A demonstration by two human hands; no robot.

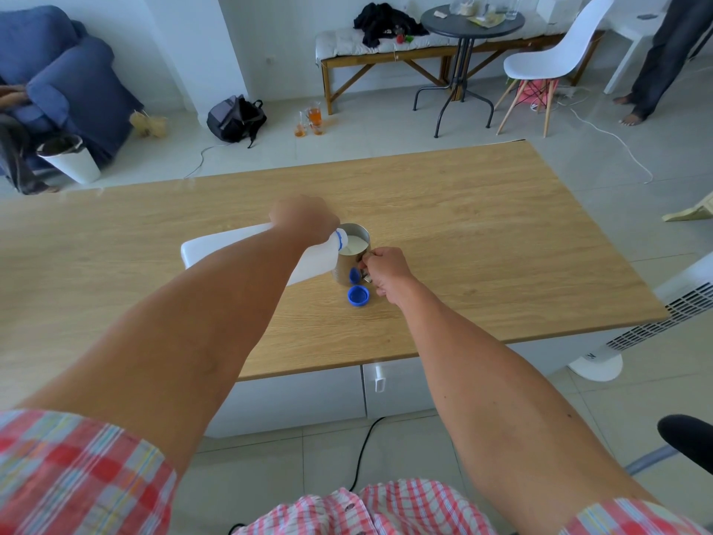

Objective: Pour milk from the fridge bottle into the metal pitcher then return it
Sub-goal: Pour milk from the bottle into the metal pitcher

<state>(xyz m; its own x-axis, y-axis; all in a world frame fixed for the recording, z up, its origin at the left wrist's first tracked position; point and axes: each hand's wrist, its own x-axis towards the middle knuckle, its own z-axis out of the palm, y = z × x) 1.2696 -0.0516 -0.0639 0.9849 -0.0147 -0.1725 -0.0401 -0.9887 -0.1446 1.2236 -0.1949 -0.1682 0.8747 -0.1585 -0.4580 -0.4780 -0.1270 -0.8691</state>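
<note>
My left hand (303,222) grips the white milk bottle (223,247) near its neck and holds it tipped almost flat, its blue-ringed mouth over the metal pitcher (349,270). Milk runs from the mouth into the pitcher, which holds white milk well up its wall. My right hand (384,270) curls round the pitcher's handle on its right side. The blue bottle cap (359,295) lies open side up on the wooden table (501,233) just in front of the pitcher.
A white chair (548,59), a round black table (470,21) and a bench stand beyond the table. A person's legs (652,63) are at the far right. A white fan (656,314) stands by the table's right edge, a bin (71,160) at the left.
</note>
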